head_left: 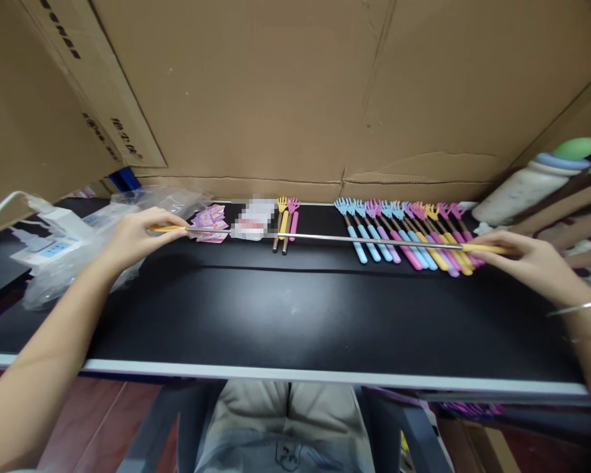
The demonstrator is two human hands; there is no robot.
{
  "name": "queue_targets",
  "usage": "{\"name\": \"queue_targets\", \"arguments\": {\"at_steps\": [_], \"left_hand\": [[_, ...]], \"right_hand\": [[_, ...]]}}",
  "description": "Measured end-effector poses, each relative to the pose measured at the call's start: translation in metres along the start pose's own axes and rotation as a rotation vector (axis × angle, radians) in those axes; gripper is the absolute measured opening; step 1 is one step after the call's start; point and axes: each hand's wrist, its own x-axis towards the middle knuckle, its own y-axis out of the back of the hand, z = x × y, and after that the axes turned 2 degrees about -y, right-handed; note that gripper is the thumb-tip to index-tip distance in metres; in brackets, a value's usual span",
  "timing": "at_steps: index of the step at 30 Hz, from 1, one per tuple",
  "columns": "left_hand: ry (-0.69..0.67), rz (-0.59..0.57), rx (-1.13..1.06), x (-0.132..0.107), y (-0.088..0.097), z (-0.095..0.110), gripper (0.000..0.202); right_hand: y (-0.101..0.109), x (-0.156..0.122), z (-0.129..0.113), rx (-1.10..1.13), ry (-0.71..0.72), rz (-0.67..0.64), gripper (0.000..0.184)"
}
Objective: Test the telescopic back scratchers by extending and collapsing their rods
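A yellow back scratcher with a thin metal rod is stretched out long, level above the black table. My left hand pinches its yellow end at the left. At the other end, my right hand is closed around the yellow handle. Behind the rod lies a row of short back scratchers in blue, purple, pink and yellow, heads toward the cardboard. Left of them sit a yellow hand-shaped head and a pink hand-shaped head with their handles. Loose metal rod ends show there too.
Pink printed cards and a small clear bag lie at the back. Clear plastic and a power strip are at the left. A white bottle stands tilted at the right. Cardboard walls the back; the table's pale edge runs in front.
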Motion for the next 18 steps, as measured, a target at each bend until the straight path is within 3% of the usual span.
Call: {"name": "queue_targets", "arguments": {"at_steps": [8,13,18], "left_hand": [[0.315,0.132,-0.397,0.001,0.005,-0.001,0.041],[0.483,0.210,-0.579,0.004,0.000,0.001,0.048],[0.694,0.188,-0.761,0.006,-0.004,0.007,0.045]], "right_hand": [[0.013,-0.010,-0.017,0.434,-0.412,0.007,0.050],[0.010,-0.002,-0.010,0.749,-0.350,0.214,0.037],[0.004,0.008,0.005,0.748,-0.389,0.192,0.027]]}}
